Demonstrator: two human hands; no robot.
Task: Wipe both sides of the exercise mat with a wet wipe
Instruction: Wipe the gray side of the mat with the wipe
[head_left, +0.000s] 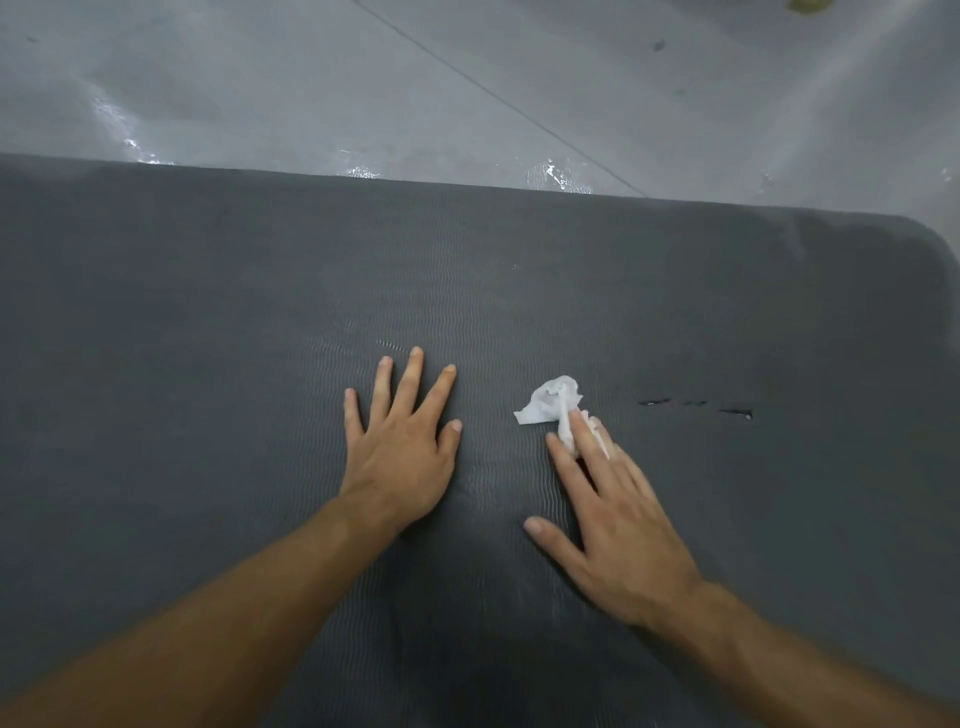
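Observation:
A dark grey exercise mat (208, 312) with a fine ribbed surface lies flat on the floor and fills most of the view. My left hand (402, 441) rests palm down on the mat with fingers spread, holding nothing. My right hand (613, 525) lies flat to the right of it, its fingertips pressing a crumpled white wet wipe (550, 402) onto the mat. Most of the wipe sticks out beyond the fingers; part of it is tucked under them.
Several short tears (696, 406) mark the mat to the right of the wipe. The mat's far edge and rounded right corner (924, 234) meet a glossy grey floor (467, 78) with wet patches along the edge. A small yellowish object (808, 5) sits at the top right.

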